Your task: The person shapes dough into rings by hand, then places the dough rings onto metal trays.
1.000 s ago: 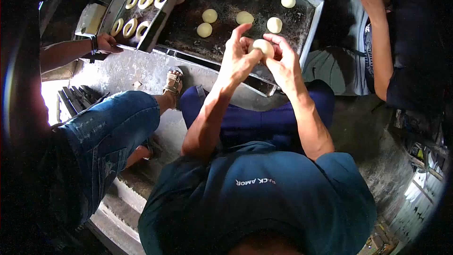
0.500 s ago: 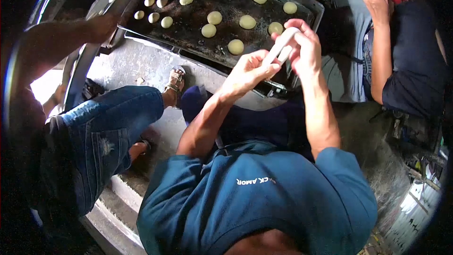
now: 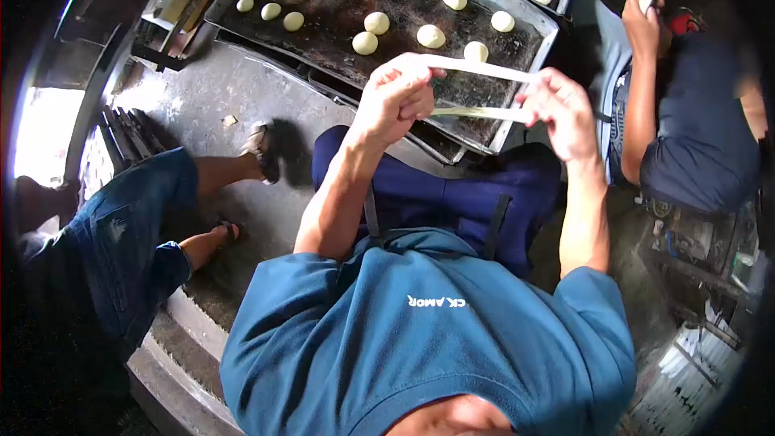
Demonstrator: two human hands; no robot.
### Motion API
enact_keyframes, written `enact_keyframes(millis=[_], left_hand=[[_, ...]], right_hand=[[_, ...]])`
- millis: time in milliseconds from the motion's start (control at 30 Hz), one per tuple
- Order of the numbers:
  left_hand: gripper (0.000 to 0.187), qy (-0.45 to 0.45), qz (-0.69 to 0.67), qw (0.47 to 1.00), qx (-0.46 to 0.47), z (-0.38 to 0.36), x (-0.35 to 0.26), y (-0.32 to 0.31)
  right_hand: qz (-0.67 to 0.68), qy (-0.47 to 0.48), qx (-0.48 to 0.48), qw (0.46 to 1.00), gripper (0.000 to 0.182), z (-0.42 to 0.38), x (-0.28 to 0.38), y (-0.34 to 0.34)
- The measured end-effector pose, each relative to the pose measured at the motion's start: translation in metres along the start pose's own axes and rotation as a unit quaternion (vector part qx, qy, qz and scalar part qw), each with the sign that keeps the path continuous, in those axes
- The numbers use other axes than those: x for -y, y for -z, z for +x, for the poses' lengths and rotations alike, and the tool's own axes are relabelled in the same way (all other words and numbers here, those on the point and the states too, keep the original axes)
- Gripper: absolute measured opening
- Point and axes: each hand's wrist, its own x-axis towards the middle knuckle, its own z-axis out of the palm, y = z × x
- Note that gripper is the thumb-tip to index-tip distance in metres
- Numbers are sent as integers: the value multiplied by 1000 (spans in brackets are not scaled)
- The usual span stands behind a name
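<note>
Even tension looks like the key here, with a dough ring (image 3: 484,69) drawn long between the left hand (image 3: 397,95) and the right hand (image 3: 563,113). The pull is best shared equally by both sides, so that neither strand thins ahead of the other. Fingers hooked softly inside the loop, rather than pinching hard, would likely spare the dough a tear, and small turns through the grip should spread the stretch. Lifting it clear of the dough balls (image 3: 431,36) on the tray (image 3: 521,52) seems wise too.

Both hands are closed around the ring, one at each end. The left curls about its left end; the right holds the other, though blur hides exactly which fingers pass through. Between them run two nearly parallel strands, apart, the gap showing tray behind. The ring appears suspended over the tray's near right corner, with no other support visible. To the right, a co-worker's hand (image 3: 640,28) holds a pale piece (image 3: 647,0).
</note>
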Motion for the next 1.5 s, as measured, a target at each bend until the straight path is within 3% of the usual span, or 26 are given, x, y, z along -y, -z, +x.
enact_keyframes(millis=[33,100,133,167,233,300,433,533,700,733,767,800,833,900,967,1000,1033,1100,1167,1267,1300,1367,1400,1433,1500], left_hand=[[18,21,-48,998,18,-4,7,6],[24,-15,31,999,-30,-1,33,4],[41,37,115,992,-24,-5,31,12],[54,25,221,971,-92,-10,33,16],[55,-11,271,952,-141,-21,23,32],[43,-10,266,954,-141,-40,-1,37],[31,-45,243,946,-210,-86,-20,62],[30,-44,240,929,-278,-121,-19,82],[28,-21,231,907,-351,-174,-3,107],[28,-19,221,900,-375,-180,-1,107],[28,-16,211,893,-398,-184,1,108],[27,-28,215,892,-398,-185,2,105],[27,-28,215,891,-400,-186,3,105],[28,-25,240,889,-390,-187,2,103],[28,-34,243,893,-377,-184,4,101],[28,-40,245,899,-361,-180,5,99],[28,-45,252,902,-347,-177,5,94],[28,-46,260,908,-324,-171,5,88],[28,-34,252,919,-302,-170,7,87],[26,-2,255,921,-293,-162,9,76],[26,7,288,913,-290,-158,8,70],[26,16,321,908,-270,-140,4,67],[26,-11,332,908,-256,-139,0,67],[25,-38,345,906,-241,-136,-5,71],[26,-110,355,895,-246,-127,-22,83]], right_hand=[[-53,4,-23,998,17,5,7,1],[-44,14,-38,998,18,19,9,-11],[-102,2,-40,994,20,25,5,-18],[-160,-9,-37,986,21,34,1,-22],[-296,-35,9,955,24,53,-21,-21],[-327,-38,55,943,26,67,-49,-17],[-284,-112,39,951,28,78,-74,-20],[-170,-216,-18,961,33,80,-108,-21],[-236,-253,-23,938,37,92,-153,8],[-428,-127,94,890,35,101,-156,18],[-591,8,205,780,32,106,-162,27],[-614,-174,192,746,28,109,-133,9],[-549,-217,112,799,29,98,-108,-6],[-530,-241,118,804,26,96,-102,-7],[-611,21,150,777,22,88,-129,4],[-637,-55,150,754,20,79,-116,-10],[-643,-82,184,739,23,73,-109,-15],[-651,-94,132,742,24,76,-107,-14],[-597,-75,25,799,22,88,-94,-7],[-573,36,-85,814,23,128,-118,20],[-569,37,-81,818,23,140,-131,31],[-640,-40,0,767,22,156,-152,48],[-655,-31,17,755,22,156,-151,42],[-623,-62,-16,780,19,145,-140,24],[-531,-36,-21,846,17,135,-145,22]])
